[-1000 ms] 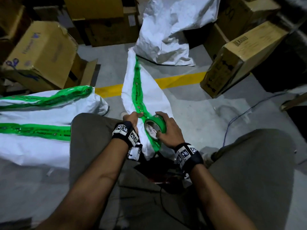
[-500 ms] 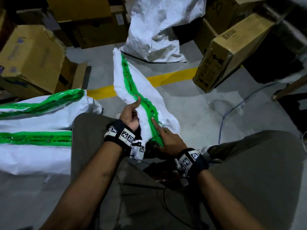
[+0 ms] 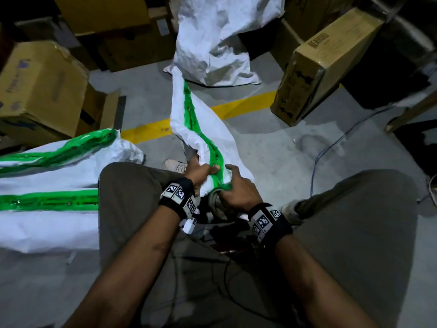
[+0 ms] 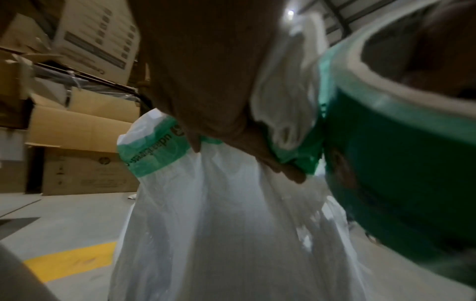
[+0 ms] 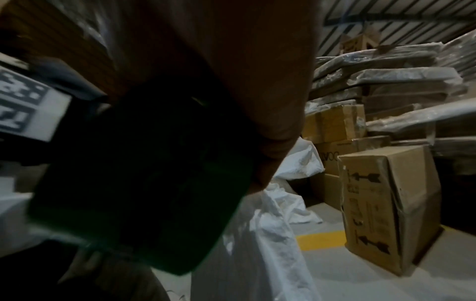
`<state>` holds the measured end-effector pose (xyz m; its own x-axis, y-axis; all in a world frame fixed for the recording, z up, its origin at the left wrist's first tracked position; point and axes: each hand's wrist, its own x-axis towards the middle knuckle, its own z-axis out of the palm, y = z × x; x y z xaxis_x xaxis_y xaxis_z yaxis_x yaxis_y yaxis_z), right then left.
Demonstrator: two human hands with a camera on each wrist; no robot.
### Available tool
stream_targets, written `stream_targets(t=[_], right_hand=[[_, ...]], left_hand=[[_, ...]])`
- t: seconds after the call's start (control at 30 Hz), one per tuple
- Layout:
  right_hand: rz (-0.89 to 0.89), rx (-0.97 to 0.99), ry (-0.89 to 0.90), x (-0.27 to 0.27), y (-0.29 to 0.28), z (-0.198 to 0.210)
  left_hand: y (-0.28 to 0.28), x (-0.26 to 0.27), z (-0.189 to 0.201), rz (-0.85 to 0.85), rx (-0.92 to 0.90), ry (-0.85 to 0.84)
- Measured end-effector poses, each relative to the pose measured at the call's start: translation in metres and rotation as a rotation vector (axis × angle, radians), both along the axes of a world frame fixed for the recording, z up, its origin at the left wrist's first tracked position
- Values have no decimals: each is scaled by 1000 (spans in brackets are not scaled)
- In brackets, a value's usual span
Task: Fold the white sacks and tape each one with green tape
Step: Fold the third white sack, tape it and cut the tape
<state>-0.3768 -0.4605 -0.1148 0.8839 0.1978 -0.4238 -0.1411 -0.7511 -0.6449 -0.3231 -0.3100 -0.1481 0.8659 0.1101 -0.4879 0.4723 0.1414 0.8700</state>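
Note:
A folded white sack (image 3: 189,129) lies on the floor between my knees, with a green tape strip (image 3: 192,119) running along it toward me. My left hand (image 3: 207,171) grips the sack's near end, thumb on the tape. My right hand (image 3: 234,188) holds the green tape roll (image 3: 216,202) at the sack's near end, wrapped down under it. In the left wrist view the left hand (image 4: 219,126) pinches the white sack (image 4: 219,224), with the tape roll (image 4: 399,163) close at the right. In the right wrist view the tape roll (image 5: 141,183) is a dark shape under my right hand (image 5: 257,101).
Two taped sacks (image 3: 54,216) lie at my left. A loose white sack (image 3: 212,43) stands at the back. Cardboard boxes stand at the left (image 3: 40,86) and right (image 3: 326,62). A yellow line (image 3: 243,107) crosses the floor, and a blue cable (image 3: 331,147) trails at the right.
The tape roll went from the top of the sack over its near end and underneath. The left hand shifted onto the tape, and the sack's near end rose and bent.

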Motion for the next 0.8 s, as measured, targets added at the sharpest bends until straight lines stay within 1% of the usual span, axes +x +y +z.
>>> stream_targets(t=[0.07, 0.1, 0.2, 0.23, 0.3, 0.33, 0.4, 0.43, 0.5, 0.6, 0.67, 0.73, 0.8], right_hand=[[-30, -4, -28, -2, 3, 4], [-17, -15, -52, -4, 6, 7], [29, -53, -138, -11, 15, 12], [45, -65, -166, -14, 18, 11], [100, -103, -228, -20, 22, 5], [135, -125, -263, -23, 24, -1], [172, -154, -284, -28, 27, -12], [175, -158, -293, -28, 29, -18], [161, -142, -334, -27, 34, -28], [126, -114, -368, -29, 40, -32], [117, -114, -375, -33, 42, -34], [105, -94, -355, -33, 40, -36], [115, -26, -305, -28, 33, -36]], left_hand=[[3, 6, 1, 98, -60, -7], [5, 8, 2, 146, -128, 0], [10, 10, 2, 220, -303, 62], [14, 11, -5, 243, -336, 107], [24, 18, -27, 279, -378, 192], [26, 18, -26, 279, -384, 209], [25, 14, -9, 307, -386, 217], [24, 9, 5, 294, -397, 217], [24, 6, 18, 255, -453, 209], [30, 8, 22, 258, -508, 209], [30, 9, 23, 278, -498, 226], [28, 7, 22, 253, -501, 215], [26, 5, 28, 190, -553, 208]])
